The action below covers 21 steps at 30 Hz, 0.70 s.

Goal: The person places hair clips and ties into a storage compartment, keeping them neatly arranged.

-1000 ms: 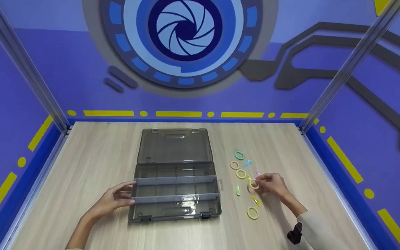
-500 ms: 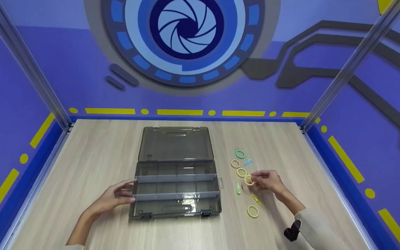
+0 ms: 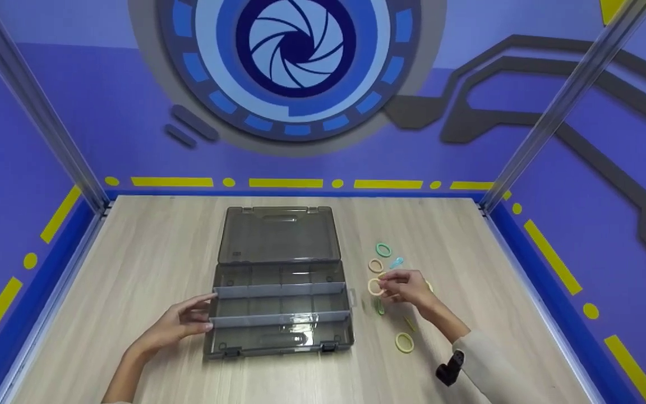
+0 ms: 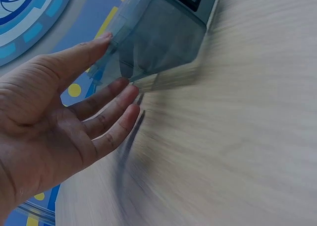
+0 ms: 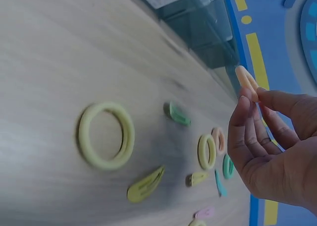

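Observation:
My right hand [image 3: 410, 289] pinches a pale peach hair tie [image 5: 242, 76] between thumb and fingertips, raised over the table beside the box's right side. My left hand [image 3: 169, 331] touches the left wall of a smoky see-through storage box [image 3: 278, 234], its fingers extended and spread. The box lies with its lid folded back; two pale dividers [image 3: 278, 321] split it into long rows. Below my right hand lie a pale yellow hair tie [image 5: 84, 137], a green snap hair clip [image 5: 178, 116] and a yellow snap hair clip [image 5: 144, 186].
Farther back on the wooden table [image 3: 149, 241] lie a green hair tie [image 3: 378, 248], another peach hair tie [image 3: 370, 265] and a blue hair clip [image 3: 397, 262]. A second yellow clip [image 5: 199, 178] and a pink clip [image 5: 204, 213] are near. Blue-purple panels [image 3: 76, 112] enclose the table.
My right hand has lifted the peach hair tie from among the others and carried it left toward the box. My left hand has stayed at the box's left side.

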Each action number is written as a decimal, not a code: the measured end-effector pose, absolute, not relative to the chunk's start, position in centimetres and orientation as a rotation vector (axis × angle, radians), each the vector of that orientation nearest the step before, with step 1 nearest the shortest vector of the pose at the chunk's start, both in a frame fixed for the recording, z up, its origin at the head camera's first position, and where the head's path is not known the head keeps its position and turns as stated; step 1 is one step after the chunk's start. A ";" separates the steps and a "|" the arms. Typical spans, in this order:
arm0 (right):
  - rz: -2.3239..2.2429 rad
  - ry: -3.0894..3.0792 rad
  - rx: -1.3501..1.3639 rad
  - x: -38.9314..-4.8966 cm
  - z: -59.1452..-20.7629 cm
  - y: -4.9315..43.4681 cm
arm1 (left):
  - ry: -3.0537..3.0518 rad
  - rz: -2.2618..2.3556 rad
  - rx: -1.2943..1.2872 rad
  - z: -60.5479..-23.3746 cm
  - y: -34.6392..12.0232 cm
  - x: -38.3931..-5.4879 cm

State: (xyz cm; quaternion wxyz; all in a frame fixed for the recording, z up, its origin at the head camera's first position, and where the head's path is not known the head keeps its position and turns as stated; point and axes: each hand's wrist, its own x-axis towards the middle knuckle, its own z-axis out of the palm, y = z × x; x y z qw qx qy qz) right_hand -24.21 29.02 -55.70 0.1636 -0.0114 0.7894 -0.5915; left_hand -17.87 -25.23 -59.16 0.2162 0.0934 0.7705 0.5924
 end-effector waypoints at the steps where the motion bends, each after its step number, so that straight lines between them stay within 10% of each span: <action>1: -1.698 2.244 -0.032 -24.2 -55.7 28.7 | 2.132 1.639 0.259 -59.2 -25.2 -17.9; 21: -1.828 2.008 -0.087 -24.4 -56.2 22.5 | 2.067 1.670 0.217 -59.3 -25.3 -17.9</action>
